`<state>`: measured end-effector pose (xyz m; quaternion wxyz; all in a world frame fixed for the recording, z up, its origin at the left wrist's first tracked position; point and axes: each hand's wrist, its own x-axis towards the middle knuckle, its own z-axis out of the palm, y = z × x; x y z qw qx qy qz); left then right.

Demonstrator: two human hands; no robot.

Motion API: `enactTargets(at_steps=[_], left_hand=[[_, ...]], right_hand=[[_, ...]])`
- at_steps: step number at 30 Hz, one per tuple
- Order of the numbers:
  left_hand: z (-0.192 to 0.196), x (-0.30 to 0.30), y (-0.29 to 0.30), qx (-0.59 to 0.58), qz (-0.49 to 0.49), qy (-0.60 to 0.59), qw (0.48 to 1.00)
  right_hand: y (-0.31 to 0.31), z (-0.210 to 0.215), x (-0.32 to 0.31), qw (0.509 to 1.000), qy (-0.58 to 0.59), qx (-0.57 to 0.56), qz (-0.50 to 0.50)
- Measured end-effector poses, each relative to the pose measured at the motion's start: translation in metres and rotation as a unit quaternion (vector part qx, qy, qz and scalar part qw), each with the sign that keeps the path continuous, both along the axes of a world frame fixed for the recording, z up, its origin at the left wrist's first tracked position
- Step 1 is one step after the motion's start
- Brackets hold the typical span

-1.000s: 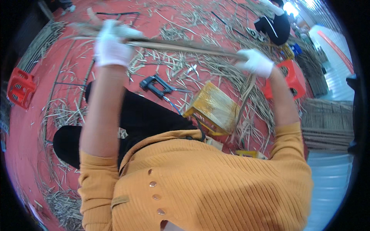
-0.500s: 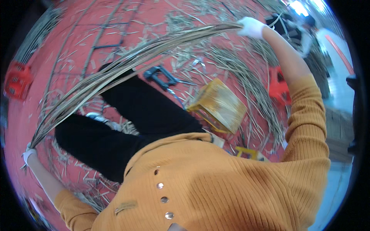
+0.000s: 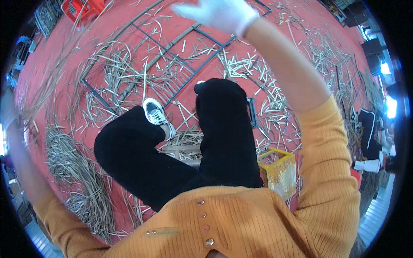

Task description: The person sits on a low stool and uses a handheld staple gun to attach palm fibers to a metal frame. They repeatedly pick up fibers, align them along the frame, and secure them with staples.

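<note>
Right hand (image 3: pixel 219 15) spread loose up top, left hand (image 3: pixel 8 112) a blur beside long strips (image 3: pixel 53 79)

The white-gloved right hand reaches in front of the body at the upper edge, partly cut off, its grip unclenched and its visible fingers extended leftward. At the far left rim, the left hand is too smeared to tell whether its grip is clenched on the strips. These pale brown strips fan upward and rightward from near it, above the red floor (image 3: pixel 137 30). A thick heap of strips (image 3: pixel 81 180) lies on the floor at lower left. Ahead of the knees is a dark metal frame (image 3: pixel 192 69) with scraps scattered around it; a yellow stool (image 3: pixel 282 176) stands beside the right thigh, and a red stool (image 3: pixel 84 12) is at upper left
</note>
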<state>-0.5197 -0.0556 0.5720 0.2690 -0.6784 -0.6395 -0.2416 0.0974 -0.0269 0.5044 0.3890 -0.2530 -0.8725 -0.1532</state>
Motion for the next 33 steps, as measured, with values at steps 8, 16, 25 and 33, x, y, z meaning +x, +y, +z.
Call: enactTargets(at_steps=[8, 16, 25, 33], left_hand=[[-0.368, 0.331, 0.096, -0.608, -0.169, 0.023, 0.775], [-0.533, 0.428, 0.035, -0.659, -0.101, -0.141, 0.732], [-0.515, 0.393, 0.023, -0.706, -0.138, -0.118, 0.685], [-0.468, 0.392, 0.094, -0.701, -0.092, -0.572, 0.416]], right_hand=[[-0.074, -0.296, 0.157, 0.683, 0.005, -0.678, -0.272], [-0.202, -0.44, 0.178, 0.506, 0.1, -0.72, -0.464], [-0.136, -0.449, 0.125, 0.648, 0.194, -0.583, -0.45], [0.017, -0.416, 0.055, 0.229, 0.536, -0.811, 0.046]])
